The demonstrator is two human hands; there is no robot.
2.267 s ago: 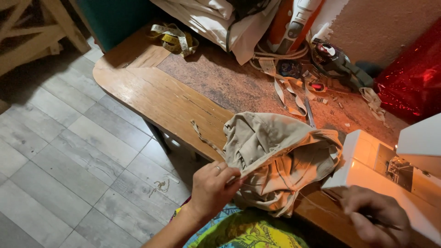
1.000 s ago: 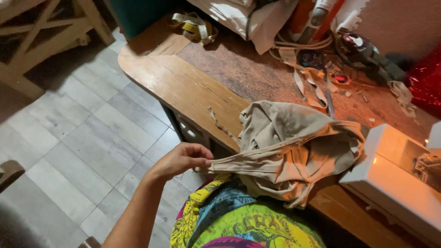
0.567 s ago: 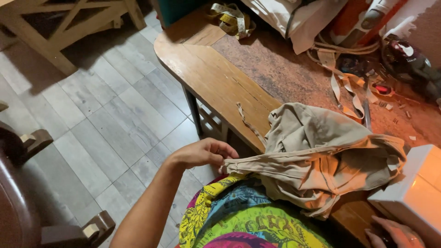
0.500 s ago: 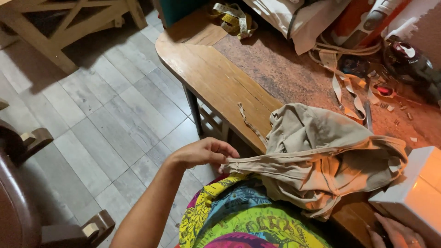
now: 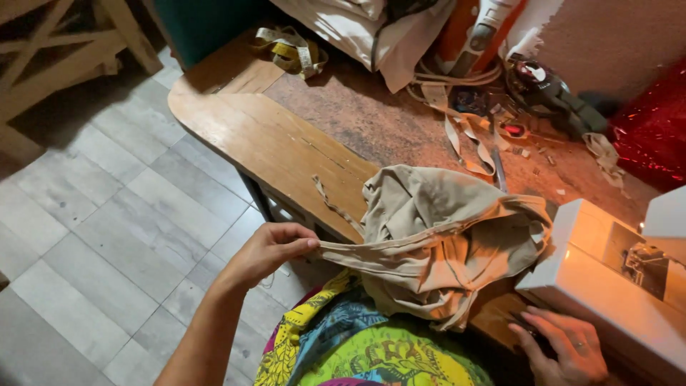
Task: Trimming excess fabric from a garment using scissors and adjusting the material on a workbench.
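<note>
We look down on a wooden bench (image 5: pixel 271 143) where beige cloth (image 5: pixel 443 236) lies heaped by a white sewing machine (image 5: pixel 607 286). Our left hand (image 5: pixel 268 250) pinches a seamed strip of the cloth, pulled taut off the bench edge. Our right hand (image 5: pixel 564 343) rests flat, fingers spread, beside the machine, holding nothing. We judge the cloth not yet under the needle; stitching seems left to do.
</note>
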